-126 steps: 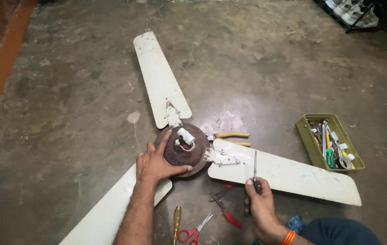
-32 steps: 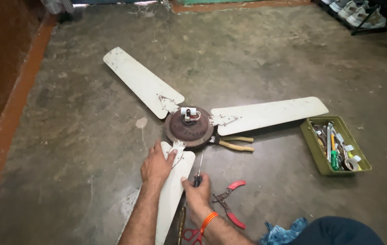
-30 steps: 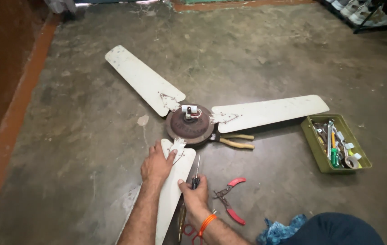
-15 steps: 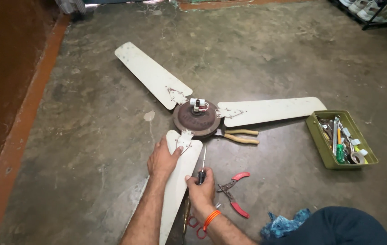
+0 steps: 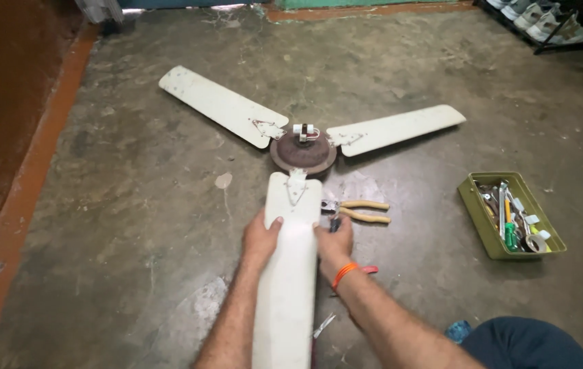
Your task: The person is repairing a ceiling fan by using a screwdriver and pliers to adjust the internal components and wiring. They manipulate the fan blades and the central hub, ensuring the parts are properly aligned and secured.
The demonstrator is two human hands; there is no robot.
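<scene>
A cream three-bladed ceiling fan lies on the concrete floor with its rusty brown motor hub (image 5: 303, 152) in the middle. The near fan blade (image 5: 291, 273) points toward me, its metal bracket touching the hub. My left hand (image 5: 260, 240) grips the blade's left edge, thumb on top. My right hand (image 5: 334, 244) presses against the right edge, closed around a dark-handled screwdriver (image 5: 334, 223) whose top sticks out above the fingers. An orange band circles that wrist.
Yellow-handled pliers (image 5: 359, 211) lie right of the near blade. A green tool tray (image 5: 484, 222) full of tools sits further right. A red-handled tool (image 5: 371, 270) shows under my right wrist. A blue cloth (image 5: 455, 331) and my knee (image 5: 530, 342) lie near. Shoes (image 5: 537, 17) stand at the far right.
Both hands have slid onto the two sides of the near blade; before, the left hand rested near its bracket and the right held the screwdriver beside it. The view has shifted closer.
</scene>
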